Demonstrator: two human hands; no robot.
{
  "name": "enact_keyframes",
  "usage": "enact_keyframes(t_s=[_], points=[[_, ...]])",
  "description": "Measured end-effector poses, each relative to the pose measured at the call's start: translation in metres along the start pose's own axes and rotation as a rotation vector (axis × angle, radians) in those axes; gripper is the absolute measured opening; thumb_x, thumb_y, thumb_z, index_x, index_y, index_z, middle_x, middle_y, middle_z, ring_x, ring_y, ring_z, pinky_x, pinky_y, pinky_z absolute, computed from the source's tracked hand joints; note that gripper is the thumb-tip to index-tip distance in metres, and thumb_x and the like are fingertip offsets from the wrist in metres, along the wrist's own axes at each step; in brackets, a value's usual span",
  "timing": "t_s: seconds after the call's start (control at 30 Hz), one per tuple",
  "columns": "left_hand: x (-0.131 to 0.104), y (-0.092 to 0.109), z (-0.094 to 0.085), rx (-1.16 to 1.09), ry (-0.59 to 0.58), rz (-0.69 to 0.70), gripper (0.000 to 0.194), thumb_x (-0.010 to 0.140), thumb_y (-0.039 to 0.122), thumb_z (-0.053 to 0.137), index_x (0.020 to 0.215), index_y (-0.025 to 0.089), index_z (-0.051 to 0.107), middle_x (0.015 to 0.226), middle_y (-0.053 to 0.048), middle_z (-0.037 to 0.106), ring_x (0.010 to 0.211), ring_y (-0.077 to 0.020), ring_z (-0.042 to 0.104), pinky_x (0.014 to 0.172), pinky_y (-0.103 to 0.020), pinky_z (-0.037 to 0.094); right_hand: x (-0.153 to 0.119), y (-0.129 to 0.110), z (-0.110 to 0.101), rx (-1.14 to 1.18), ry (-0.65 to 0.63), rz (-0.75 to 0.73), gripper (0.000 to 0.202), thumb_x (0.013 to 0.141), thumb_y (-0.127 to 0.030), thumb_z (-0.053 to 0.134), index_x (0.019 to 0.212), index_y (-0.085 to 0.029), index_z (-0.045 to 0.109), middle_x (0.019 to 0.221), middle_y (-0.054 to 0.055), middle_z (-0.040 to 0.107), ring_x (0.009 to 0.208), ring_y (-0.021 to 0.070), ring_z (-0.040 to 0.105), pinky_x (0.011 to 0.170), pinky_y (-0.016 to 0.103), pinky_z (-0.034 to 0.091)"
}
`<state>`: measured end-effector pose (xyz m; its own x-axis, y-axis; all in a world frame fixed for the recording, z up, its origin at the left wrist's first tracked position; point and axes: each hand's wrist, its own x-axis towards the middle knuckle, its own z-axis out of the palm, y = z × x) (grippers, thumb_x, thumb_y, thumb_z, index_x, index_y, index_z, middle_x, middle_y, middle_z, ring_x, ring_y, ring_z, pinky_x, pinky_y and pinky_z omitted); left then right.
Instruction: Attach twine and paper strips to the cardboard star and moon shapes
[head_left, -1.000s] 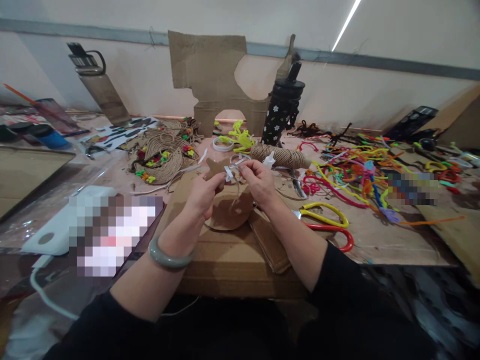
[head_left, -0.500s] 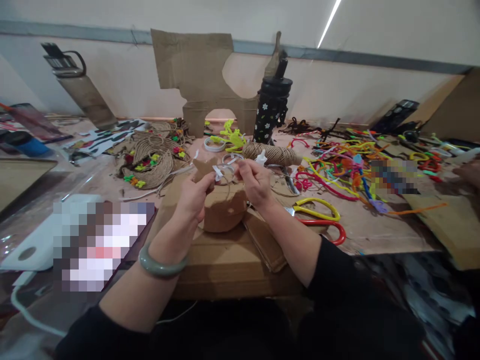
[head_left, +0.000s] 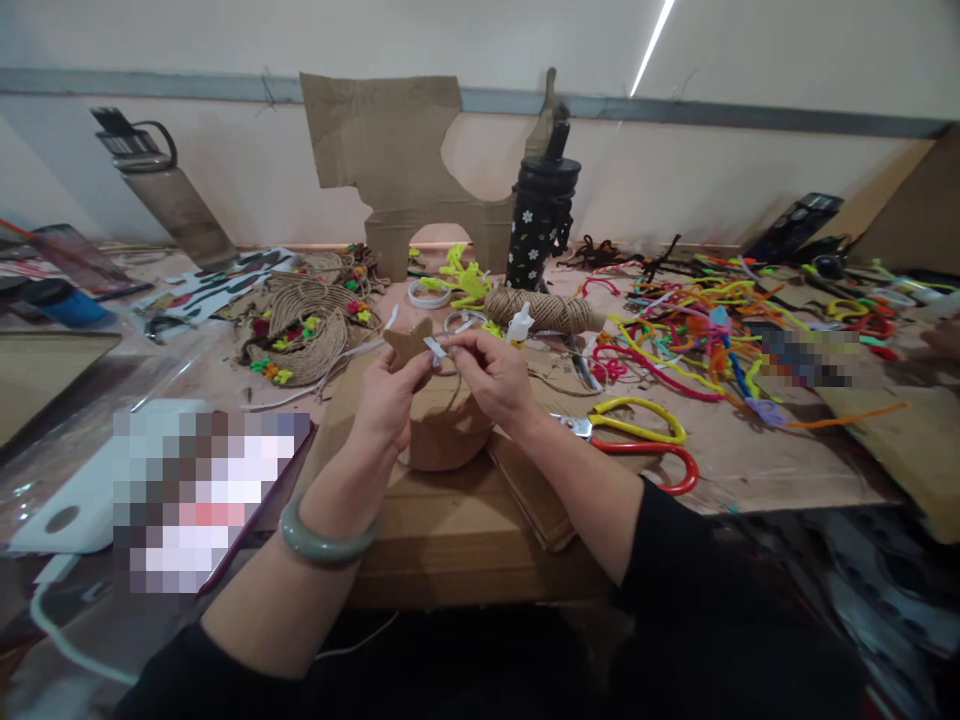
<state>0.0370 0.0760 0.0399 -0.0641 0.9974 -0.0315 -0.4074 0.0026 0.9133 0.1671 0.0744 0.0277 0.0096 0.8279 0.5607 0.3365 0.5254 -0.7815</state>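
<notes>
Left hand [head_left: 385, 402]: fingers closed on 1 brown, pointed cardboard cutout [head_left: 408, 345]; 1 white strip [head_left: 435, 350] at its edge. Right hand [head_left: 496, 382]: fingers at strip, cannot tell if gripping. Below: 1 brown cardboard box [head_left: 427, 522].

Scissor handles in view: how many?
2. The yellow handle and, nearer the camera, the red handle, both just right of the right forearm. More could be hidden in the clutter.

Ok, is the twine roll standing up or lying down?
Lying down: the twine roll is on its side, its length running across the table beyond the right hand.
</notes>
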Motion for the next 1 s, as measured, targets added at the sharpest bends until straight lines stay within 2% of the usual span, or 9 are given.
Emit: enact_keyframes(t_s=[0.13,0.27,0.4,0.6,0.8,1.0], points=[[-0.001,-0.002,0.000,0.009,-0.016,0.037,0.030,0.050,0.022,0.080,0.076,0.017,0.064,0.071,0.003,0.068,0.062,-0.0078,0.058,0.064,-0.020,0.046,0.000,0.001,-0.001,-0.020,-0.045,-0.016,0.021,0.087,-0.030,0.051,0.090,-0.021,0.069,0.078,0.001,0.067,0.071,0.0134,0.056,0.068,0.028,0.042],[-0.002,-0.003,0.001,0.047,-0.037,0.076,0.025,0.053,0.021,0.077,0.075,0.017,0.067,0.073,0.002,0.069,0.068,-0.0097,0.060,0.070,-0.022,0.047,0.000,0.003,0.000,-0.033,-0.053,-0.014,0.020,0.086,-0.029,0.051,0.089,-0.022,0.069,0.081,0.002,0.070,0.077,0.0148,0.060,0.073,0.029,0.044],[-0.003,-0.004,0.002,0.088,-0.051,0.075,0.027,0.054,0.021,0.077,0.079,0.016,0.069,0.079,-0.001,0.071,0.075,-0.0124,0.062,0.074,-0.024,0.047,0.000,0.003,0.000,-0.053,-0.069,0.016,0.019,0.085,-0.028,0.052,0.088,-0.021,0.069,0.083,0.002,0.070,0.076,0.0141,0.059,0.072,0.029,0.044],[-0.001,-0.004,0.001,0.050,-0.016,0.074,0.030,0.053,0.020,0.076,0.081,0.017,0.065,0.076,0.001,0.068,0.065,-0.0092,0.058,0.065,-0.022,0.045,0.005,0.004,-0.002,0.017,0.023,0.106,0.018,0.083,-0.031,0.055,0.088,-0.020,0.067,0.082,0.002,0.066,0.072,0.0125,0.056,0.068,0.028,0.044],[-0.002,-0.002,0.000,0.048,-0.074,0.025,0.033,0.052,0.019,0.079,0.081,0.016,0.065,0.078,0.000,0.069,0.069,-0.0100,0.061,0.071,-0.023,0.048,0.009,0.008,0.001,0.216,-0.170,0.302,0.014,0.074,-0.031,0.061,0.080,-0.019,0.064,0.073,0.001,0.068,0.069,0.0129,0.061,0.068,0.029,0.047],[0.001,-0.005,-0.007,0.122,-0.136,0.037,0.034,0.057,0.022,0.080,0.087,0.015,0.067,0.083,-0.001,0.070,0.071,-0.0105,0.062,0.071,-0.023,0.048,0.011,0.005,0.000,0.228,-0.182,0.327,0.012,0.069,-0.030,0.062,0.069,-0.018,0.062,0.064,0.000,0.066,0.061,0.0105,0.056,0.061,0.025,0.043]])
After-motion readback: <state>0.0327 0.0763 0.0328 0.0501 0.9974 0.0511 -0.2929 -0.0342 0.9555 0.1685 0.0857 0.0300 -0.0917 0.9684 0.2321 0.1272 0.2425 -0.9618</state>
